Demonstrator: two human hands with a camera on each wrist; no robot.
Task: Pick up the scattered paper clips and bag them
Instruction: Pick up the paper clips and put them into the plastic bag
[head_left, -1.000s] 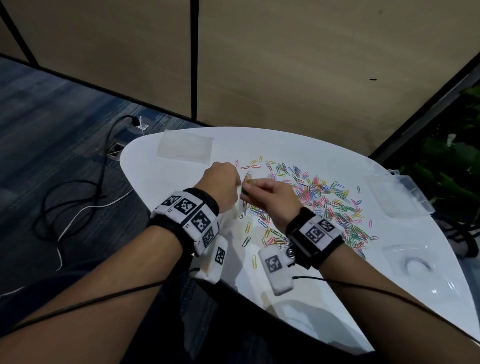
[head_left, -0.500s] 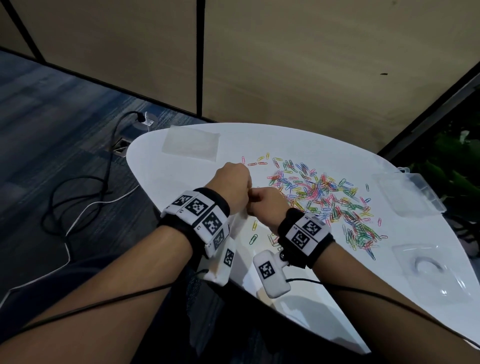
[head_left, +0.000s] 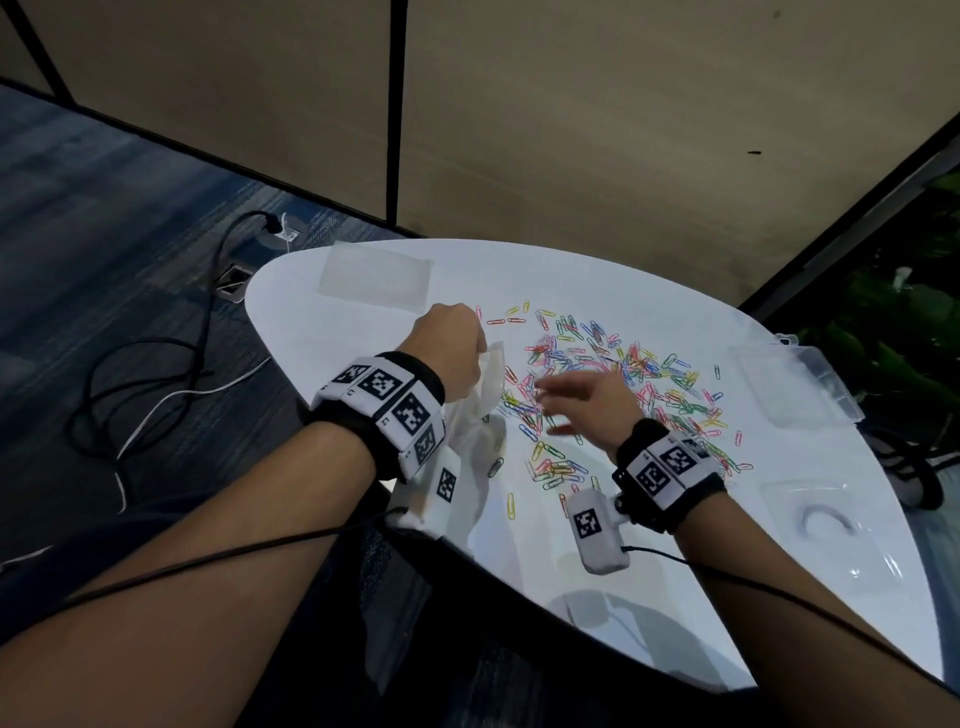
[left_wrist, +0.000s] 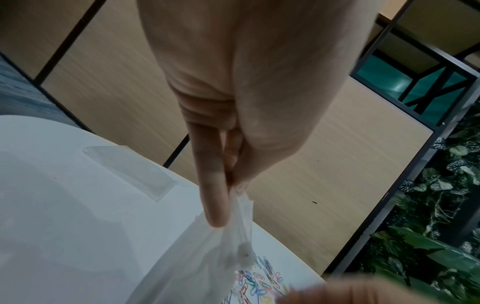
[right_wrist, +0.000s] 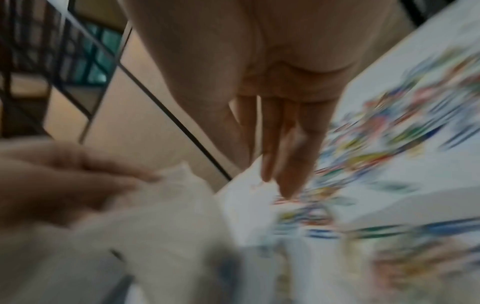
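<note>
Two hands work over a white desk (head_left: 332, 332). Farthest left on it lies a flat clear spare bag (head_left: 375, 278), untouched. Next comes the left hand (head_left: 451, 347), raised above the desk's near-left part; its grip is thumb and forefinger pressed together on the top edge of a thin clear bag (head_left: 480, 400), which hangs down from that pinch with its lower part by the desk edge. The left wrist view shows the pinch plainly, the film draping below the fingertips.

Right of the bag, the right hand (head_left: 587, 402) hovers low over the paper clips (head_left: 613, 374) with its grip spread, fingers straight and apart, holding nothing; the right wrist view is blurred, so whether the fingertips touch any clip cannot be told. The coloured clips lie scattered across the middle of the desk, thickest just beyond and right of that hand, with a few strays near the front edge. Farther right sit a clear lidded box (head_left: 800, 384) and a clear blister pack (head_left: 831, 519).

The step in hand looks like gathering another batch. To do it well, rake several clips together into a small heap first, then pinch the heap. Meanwhile the left hand should keep the bag's mouth open and close beside the pile, so the carry is short and nothing drops past the rim.
</note>
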